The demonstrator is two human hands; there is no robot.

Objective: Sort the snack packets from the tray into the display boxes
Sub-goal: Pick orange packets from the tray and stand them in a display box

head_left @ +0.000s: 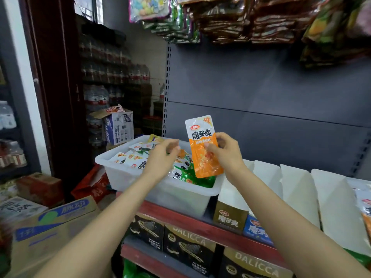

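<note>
My right hand (226, 151) pinches an orange and white snack packet (202, 145) and holds it upright above the right end of the white plastic tray (128, 177). The tray sits on the red-edged shelf and holds several packets (132, 159), white, orange and green. My left hand (163, 157) hovers over those packets with its fingers loosely curled, and I see nothing in its grip. To the right of the tray stands a row of white display boxes (297, 189); the far right one shows an orange packet (367, 213).
Black wafer cartons (188, 247) fill the shelf below. Cardboard boxes (52, 223) are stacked on the floor at the left. Hanging snack bags (241, 19) crowd the top of the grey back panel. Bottled water (96, 99) stands further back on the left.
</note>
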